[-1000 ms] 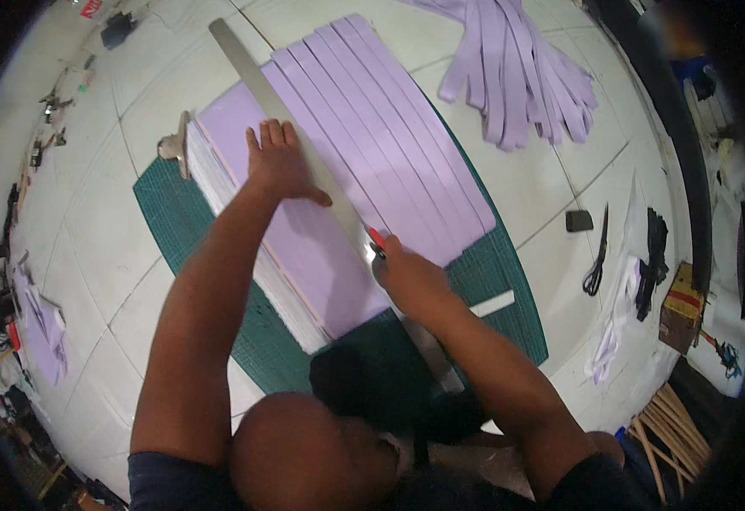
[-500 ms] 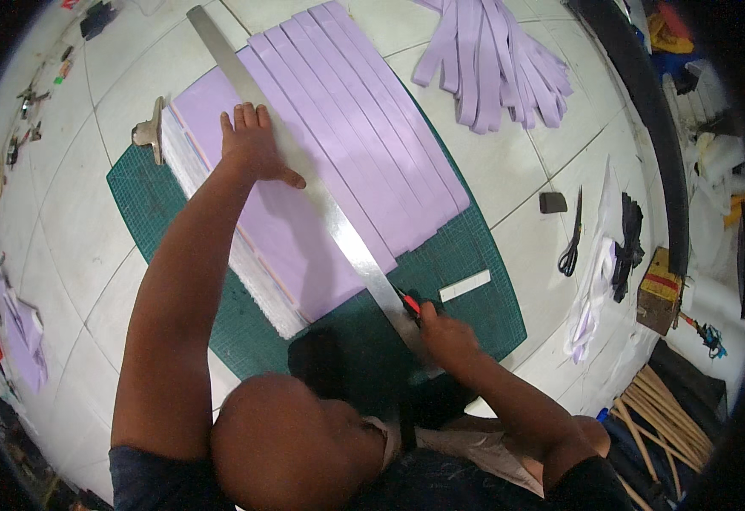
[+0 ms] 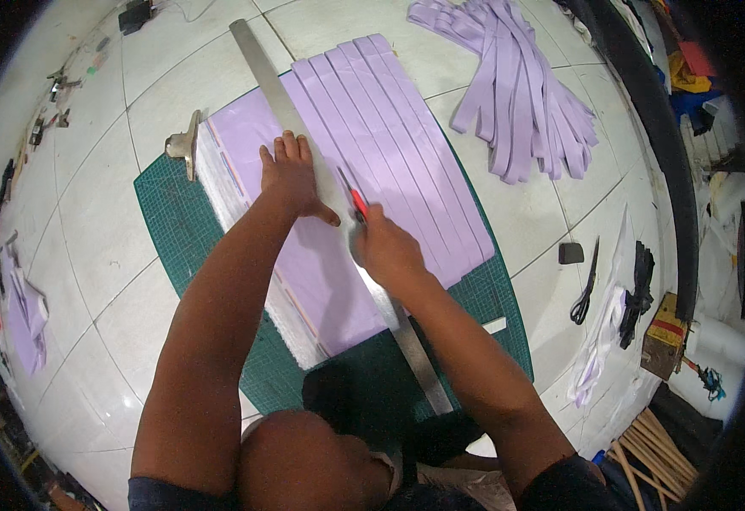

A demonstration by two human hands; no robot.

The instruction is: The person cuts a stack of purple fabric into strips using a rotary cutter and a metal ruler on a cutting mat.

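Observation:
My left hand lies flat with its fingers apart, pressing on a long steel ruler and the lilac fabric beside it. My right hand is closed round a red craft knife, whose blade points away from me along the ruler's right edge. Right of the ruler the fabric is slit into several long parallel strips. Under the fabric is a green cutting mat. A metal clip grips the fabric's left edge, next to a white fluffy border.
A heap of lilac strips lies on the tiled floor at the far right. Near it are a small dark block, black scissors and a black bundle. A small white bar rests on the mat beside my right forearm.
My right hand has moved the knife away from me along the ruler, from the fabric's near edge to beside my left hand. The left hand stays on the ruler while the whole view has shifted.

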